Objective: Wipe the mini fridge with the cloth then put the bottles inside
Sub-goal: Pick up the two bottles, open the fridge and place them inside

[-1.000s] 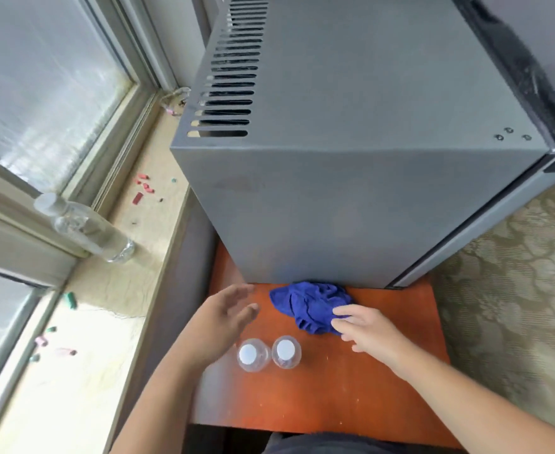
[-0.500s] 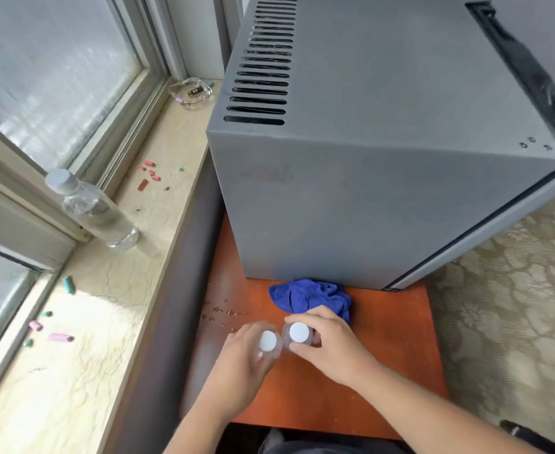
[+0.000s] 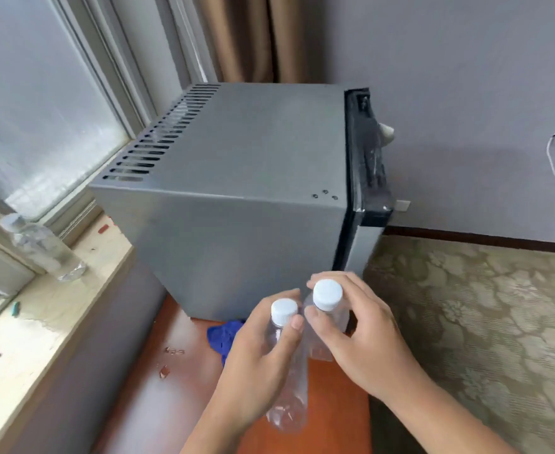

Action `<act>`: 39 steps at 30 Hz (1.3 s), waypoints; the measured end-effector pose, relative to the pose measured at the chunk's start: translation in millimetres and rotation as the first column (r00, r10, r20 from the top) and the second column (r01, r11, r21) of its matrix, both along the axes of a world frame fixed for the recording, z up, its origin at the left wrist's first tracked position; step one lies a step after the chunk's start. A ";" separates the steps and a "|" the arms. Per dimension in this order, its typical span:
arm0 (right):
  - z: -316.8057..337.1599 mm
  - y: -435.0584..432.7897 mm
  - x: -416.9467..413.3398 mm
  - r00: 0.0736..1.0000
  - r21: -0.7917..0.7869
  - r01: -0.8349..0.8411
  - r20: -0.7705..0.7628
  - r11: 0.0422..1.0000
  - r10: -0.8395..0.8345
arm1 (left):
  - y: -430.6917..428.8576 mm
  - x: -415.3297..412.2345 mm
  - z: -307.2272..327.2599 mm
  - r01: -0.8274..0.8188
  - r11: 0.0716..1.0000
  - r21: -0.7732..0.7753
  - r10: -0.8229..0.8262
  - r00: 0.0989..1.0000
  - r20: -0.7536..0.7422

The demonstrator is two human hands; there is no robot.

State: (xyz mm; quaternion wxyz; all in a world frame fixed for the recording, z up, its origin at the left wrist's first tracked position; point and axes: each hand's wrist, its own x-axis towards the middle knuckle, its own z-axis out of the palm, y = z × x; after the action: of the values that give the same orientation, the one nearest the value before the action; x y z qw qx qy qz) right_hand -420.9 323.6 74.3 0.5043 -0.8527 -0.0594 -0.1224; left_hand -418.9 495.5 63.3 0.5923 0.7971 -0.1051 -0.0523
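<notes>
Gripping left bottle (image 3: 288,381) in left hand (image 3: 256,365), right bottle (image 3: 327,294) in right hand (image 3: 364,348), over table (image 3: 171,404) near fridge (image 3: 236,198) corner. Open carpet (image 3: 482,322) rightward. Cloth (image 3: 222,335) at fridge base. Bottles raised off table since half-second-earlier frame.

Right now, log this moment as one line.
left hand: holds left bottle | right hand: holds right bottle | cloth: on table beside mini fridge | door: looks shut

The one camera, worn on the person's head, looks forward and steeply down. The left hand (image 3: 256,365) and right hand (image 3: 364,348) lie close beneath it, the mini fridge (image 3: 236,240) near ahead on the orange table (image 3: 177,404). Its wide angle reaches the window sill (image 3: 40,322) left and carpet (image 3: 482,322) right.
</notes>
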 end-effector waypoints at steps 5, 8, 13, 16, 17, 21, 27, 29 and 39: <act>43.0 -60.1 9.0 0.990 -0.052 -0.064 0.125 0.997 0.070 | -72.6 -1.7 32.2 -0.128 0.990 -0.056 0.134 0.984 0.119; 63.1 -79.7 22.4 0.990 -0.100 -0.117 0.069 0.988 0.125 | -96.9 3.4 49.8 -0.186 0.982 -0.046 0.191 0.970 0.153; 83.5 -92.9 46.8 0.986 -0.221 -0.161 -0.067 0.962 0.150 | -117.3 11.3 66.4 -0.274 0.961 -0.026 0.275 0.950 0.150; 88.2 -96.3 52.5 0.990 -0.265 -0.142 -0.054 0.954 0.133 | -127.2 11.3 71.5 -0.304 0.952 -0.049 0.307 0.940 0.147; 88.3 -98.0 53.2 0.990 -0.275 -0.137 -0.054 0.952 0.127 | -130.6 11.8 71.1 -0.313 0.948 -0.062 0.319 0.938 0.138; 89.7 -105.5 51.1 0.990 -0.263 -0.140 -0.020 0.955 0.140 | -138.8 11.6 67.0 -0.324 0.944 -0.066 0.330 0.935 0.127; 89.5 -106.8 45.5 0.989 -0.241 -0.149 -0.046 0.959 0.142 | -136.2 12.2 72.9 -0.292 0.953 -0.080 0.301 0.942 0.147; 90.1 -106.7 41.7 0.987 -0.198 -0.146 -0.088 0.969 0.131 | -133.8 11.5 76.2 -0.266 0.962 -0.056 0.272 0.950 0.156; 69.8 -148.0 30.9 0.996 -0.163 0.090 0.023 0.983 -0.087 | -177.1 6.8 68.3 -0.133 0.991 -0.007 0.132 0.971 0.198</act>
State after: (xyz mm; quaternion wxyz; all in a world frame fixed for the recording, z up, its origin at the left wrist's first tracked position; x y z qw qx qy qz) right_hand -390.0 175.6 144.1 0.4261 -0.8921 -0.0351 -0.1460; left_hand -412.1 318.3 131.5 0.5787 0.8053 -0.1102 0.0667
